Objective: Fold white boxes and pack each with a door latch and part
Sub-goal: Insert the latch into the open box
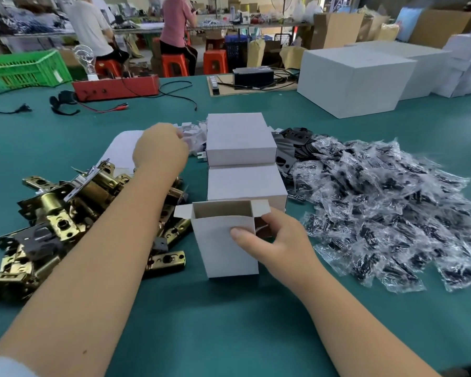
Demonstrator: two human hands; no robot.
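While my right hand (276,240) pinches the open white box (225,240) upright at six o'clock, thumb on its front, my left hand (159,148) reaches the flat blanks (193,134) at eleven; its fingers are hidden. Risk: one-handed hold lets the box tip or crush; latches (65,213) wait at nine.

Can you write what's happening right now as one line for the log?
right hand: holds open white box upright | left hand: reaching into small white pieces | latches: piled left | bagged parts: piled right
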